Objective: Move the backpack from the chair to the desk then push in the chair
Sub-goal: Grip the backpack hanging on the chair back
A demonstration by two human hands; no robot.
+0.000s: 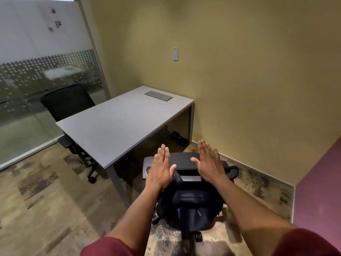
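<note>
A black backpack (191, 202) with a small blue tag rests on the black office chair (184, 159), which stands on the carpet just off the near right corner of the grey desk (114, 126). One chair wheel shows beneath the bag. My left hand (160, 169) and my right hand (208, 163) hover flat, palms down and fingers apart, over the chair's upper edge, above the backpack. Neither hand holds anything. The seat is hidden by the bag and my arms.
A second black chair (68, 104) stands at the desk's far left side, next to a glass partition (36, 80). The desk top has a grey cable hatch (158, 96). A dark object (177, 137) lies under the desk by the yellow wall (258, 71).
</note>
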